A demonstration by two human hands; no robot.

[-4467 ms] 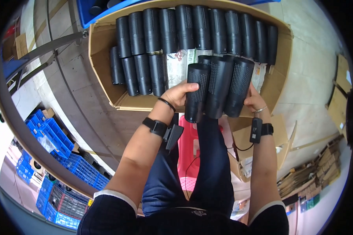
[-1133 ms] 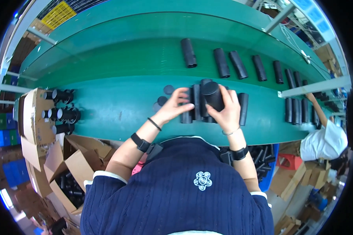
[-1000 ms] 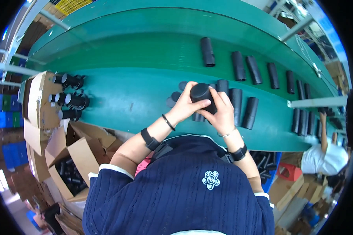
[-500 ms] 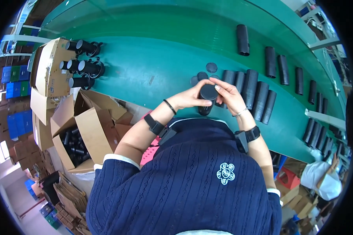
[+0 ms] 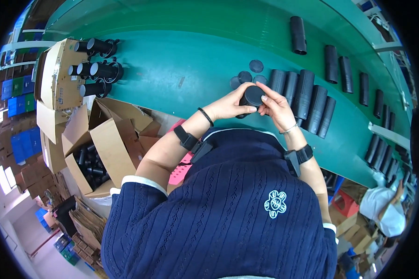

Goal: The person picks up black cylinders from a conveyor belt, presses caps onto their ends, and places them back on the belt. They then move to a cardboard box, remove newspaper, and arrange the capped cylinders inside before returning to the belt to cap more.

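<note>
Cannot see most of the body of the black tube (image 5: pixel 254 96), covered by both hands; can make out only a round end and a little dark side wall. Cannot tell the dark patch beneath the left hand (image 5: pixel 232 103) for the tube's lower part or for a separate piece. Losing sight, too, of the lower part of the nearest of the perforated black tubes (image 5: pixel 305 93), behind the right hand (image 5: pixel 277 109). Hard to read farther right: small, crowded shapes near a co-worker (image 5: pixel 381 210) in white, bent by the lens. Mostly hidden under the left forearm, with a pink perforated seat (image 5: pixel 179 173) showing at one edge.

Looking closely at the tube: matt black, tipped with its flat, smooth disc-like end toward the camera, ringed by a narrow rim. Held just above the near side of the green bench (image 5: pixel 172 88), in front of the torso. Clamped around its left side by the left fingers, thumb along the near edge; gripped at the right by the right fingers, thumb pressed to the rim and index finger reaching over the far side.

Just beyond the hands, on the bench: loose black discs (image 5: pixel 256 66), partly overlapped by the fingers. Farther left, near a cardboard box (image 5: pixel 70 79): bracketed black cylinders (image 5: pixel 104 70) lying in a cluster.
</note>
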